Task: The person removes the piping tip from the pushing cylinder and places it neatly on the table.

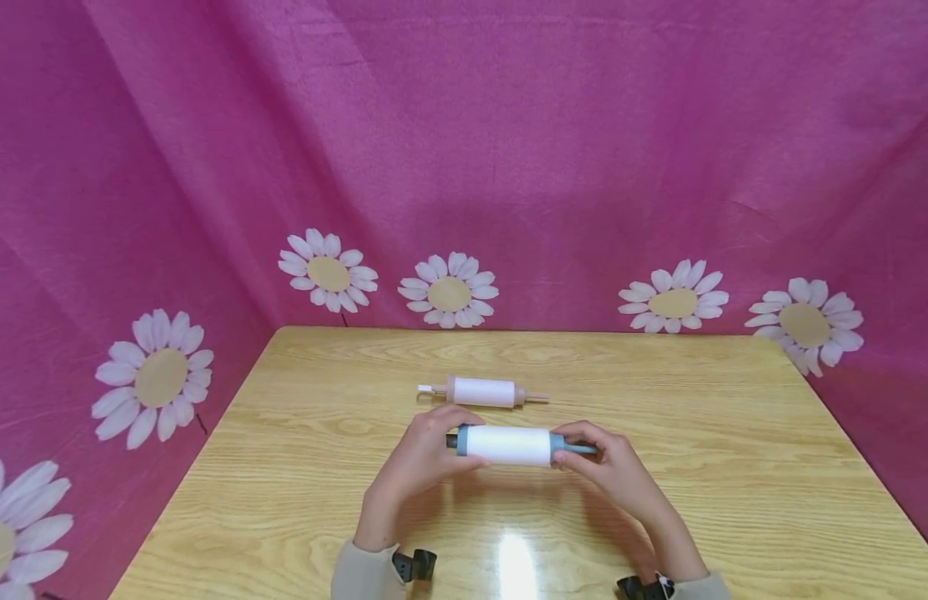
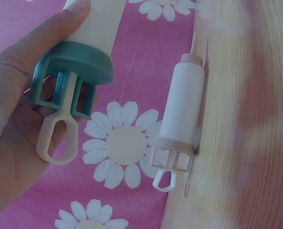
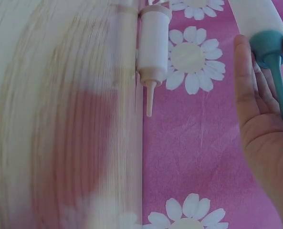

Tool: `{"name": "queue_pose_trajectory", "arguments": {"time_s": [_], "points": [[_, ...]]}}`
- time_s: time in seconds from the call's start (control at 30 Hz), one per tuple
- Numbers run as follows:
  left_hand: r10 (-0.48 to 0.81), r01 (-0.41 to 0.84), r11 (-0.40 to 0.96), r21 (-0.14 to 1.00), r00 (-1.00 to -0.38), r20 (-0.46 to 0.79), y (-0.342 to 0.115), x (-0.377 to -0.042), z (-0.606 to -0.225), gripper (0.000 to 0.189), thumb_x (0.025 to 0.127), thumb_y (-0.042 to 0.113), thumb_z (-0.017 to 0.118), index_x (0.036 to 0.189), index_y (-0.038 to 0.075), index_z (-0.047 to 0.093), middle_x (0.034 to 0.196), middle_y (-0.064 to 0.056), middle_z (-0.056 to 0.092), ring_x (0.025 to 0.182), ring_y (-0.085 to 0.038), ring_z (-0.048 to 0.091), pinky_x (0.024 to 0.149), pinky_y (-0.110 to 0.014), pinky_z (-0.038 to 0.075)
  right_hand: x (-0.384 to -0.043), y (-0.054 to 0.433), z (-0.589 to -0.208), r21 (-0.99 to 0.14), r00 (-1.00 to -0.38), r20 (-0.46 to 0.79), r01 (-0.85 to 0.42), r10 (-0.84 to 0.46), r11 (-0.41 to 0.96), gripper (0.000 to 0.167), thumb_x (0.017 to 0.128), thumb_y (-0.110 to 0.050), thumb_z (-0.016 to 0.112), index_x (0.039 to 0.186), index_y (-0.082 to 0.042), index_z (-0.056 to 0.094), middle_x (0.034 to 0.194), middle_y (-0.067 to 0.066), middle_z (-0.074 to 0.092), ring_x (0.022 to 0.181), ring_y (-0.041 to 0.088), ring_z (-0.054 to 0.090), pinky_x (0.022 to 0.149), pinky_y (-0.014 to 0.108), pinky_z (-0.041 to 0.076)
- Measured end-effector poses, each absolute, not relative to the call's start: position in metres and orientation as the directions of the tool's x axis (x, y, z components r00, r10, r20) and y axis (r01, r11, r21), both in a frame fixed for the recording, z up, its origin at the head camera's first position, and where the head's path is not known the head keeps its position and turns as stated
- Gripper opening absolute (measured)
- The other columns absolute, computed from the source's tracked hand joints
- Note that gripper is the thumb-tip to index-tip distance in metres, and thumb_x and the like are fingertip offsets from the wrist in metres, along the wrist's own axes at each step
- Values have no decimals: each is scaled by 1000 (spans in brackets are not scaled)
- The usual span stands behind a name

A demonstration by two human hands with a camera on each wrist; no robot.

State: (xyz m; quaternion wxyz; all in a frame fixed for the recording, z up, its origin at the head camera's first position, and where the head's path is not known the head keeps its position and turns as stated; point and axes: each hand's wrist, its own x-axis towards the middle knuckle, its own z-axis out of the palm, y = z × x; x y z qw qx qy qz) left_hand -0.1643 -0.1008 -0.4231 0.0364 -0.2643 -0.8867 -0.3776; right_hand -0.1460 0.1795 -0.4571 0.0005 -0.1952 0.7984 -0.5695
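Note:
A white-barrelled syringe [image 1: 509, 445] with teal ends is held level between both hands over the table. My left hand [image 1: 426, 446] grips its flanged end, thumb along the barrel. In the left wrist view the teal flange [image 2: 77, 62] has square finger loops, and a pale plunger with a looped handle [image 2: 57, 140] comes out between them. My right hand [image 1: 602, 458] pinches the teal nozzle cap [image 3: 267, 45], its long thin tip pointing right over the palm. Beyond the hands, a second syringe [image 1: 484, 392], white with beige-pink ends, lies on the table with its nozzle to the right.
The wooden table [image 1: 283, 500] has a glossy light reflection near its front. A pink cloth [image 1: 546, 167] with white daisies hangs behind it and along both sides. Dark straps [image 1: 414, 567] sit on both wrists.

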Motion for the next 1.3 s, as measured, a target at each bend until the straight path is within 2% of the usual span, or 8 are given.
{"name": "queue_pose_trajectory", "arguments": {"time_s": [0.2, 0.4, 0.63, 0.83, 0.97, 1.13, 1.3], "points": [[452, 527, 584, 618, -843, 292, -102, -164, -420, 45, 70, 24, 88, 110, 10, 73, 114, -5, 72, 104, -19, 66, 90, -38, 56, -147, 177, -461, -861, -885, 333, -426, -325, 278, 20, 90, -6, 67, 110, -2, 65, 97, 18, 70, 80, 1, 67, 68, 31, 60], [452, 523, 576, 628, -844, 289, -102, -166, -417, 46, 70, 22, 88, 112, 9, 73, 115, -6, 72, 107, -21, 66, 93, -39, 55, -146, 174, -464, -750, -822, 483, -566, -302, 341, 23, 84, 1, 70, 106, -3, 66, 91, 12, 73, 78, -4, 65, 65, 23, 59], [466, 550, 557, 623, -827, 314, -103, -169, -417, 47, 68, 20, 89, 111, 8, 73, 113, -6, 73, 103, -20, 66, 88, -36, 56, -145, 172, -464, -646, -744, 605, -667, -282, 372, 34, 78, 7, 74, 108, -5, 68, 94, 11, 74, 85, -5, 63, 67, 15, 55], [460, 502, 535, 680, -848, 264, -105, -172, -419, 43, 69, 19, 89, 109, 10, 74, 107, -3, 75, 97, -16, 65, 87, -39, 56, -145, 174, -460, -540, -683, 650, -724, -334, 430, 44, 74, 6, 77, 114, -9, 66, 103, 6, 72, 89, 0, 64, 72, 13, 54], [444, 488, 544, 683, -858, 259, -105, -171, -418, 44, 69, 20, 89, 109, 10, 74, 108, -3, 75, 97, -15, 66, 88, -38, 56, -146, 173, -457, -507, -655, 679, -745, -331, 434, 48, 69, 7, 80, 113, -8, 67, 102, 8, 71, 90, 3, 65, 76, 11, 53], [443, 497, 558, 664, -855, 268, -104, -169, -417, 44, 70, 20, 88, 110, 11, 74, 109, -3, 74, 100, -17, 66, 89, -39, 56, -146, 173, -459, -557, -689, 654, -719, -314, 416, 50, 69, 5, 82, 114, -8, 66, 105, 8, 71, 95, 0, 64, 80, 10, 53], [426, 490, 566, 663, -863, 274, -105, -166, -418, 45, 70, 20, 88, 111, 11, 73, 113, -4, 73, 106, -19, 65, 92, -41, 55, -145, 175, -461, -758, -804, 530, -591, -270, 276, 48, 79, 7, 75, 123, -1, 60, 116, 15, 68, 105, -3, 62, 87, 15, 53]]}}
